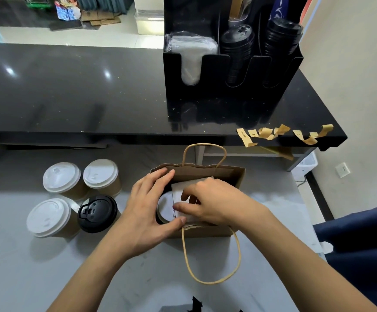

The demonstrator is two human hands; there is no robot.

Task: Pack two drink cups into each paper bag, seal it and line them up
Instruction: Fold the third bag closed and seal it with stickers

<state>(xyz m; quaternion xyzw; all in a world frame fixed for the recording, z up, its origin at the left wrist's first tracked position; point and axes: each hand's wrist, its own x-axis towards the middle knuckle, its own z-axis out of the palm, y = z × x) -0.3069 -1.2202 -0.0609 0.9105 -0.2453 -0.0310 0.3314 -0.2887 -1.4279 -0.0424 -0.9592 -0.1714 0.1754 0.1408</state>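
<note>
Kraft-brown and white is what you have on the left: four drink cups stand in a tight cluster on the pale counter. At the far left sits one white-lidded cup nearest you, with another white-lidded cup behind it. Just right of those stand a third white-lidded cup at the back and a black-lidded cup in front, all close together and upright.

Moving right, your left hand spreads over the left end of the open paper bag, fingers fairly straight across the far rim and thumb pressed against the near rim. Inside the bag, between your hands, a white cup lid shows, partly covered by a pale cardboard divider. Your right hand reaches into the bag's mouth with fingers curled, pinching the edge of that divider. One twisted-paper handle stands up at the back; the other handle flops toward you onto the counter.

Behind the bag runs a raised black ledge. On its right part stands a black organiser holding stacked black lids and clear wrapped items. Further right, brown paper sticker strips hang off the ledge's front edge.
</note>
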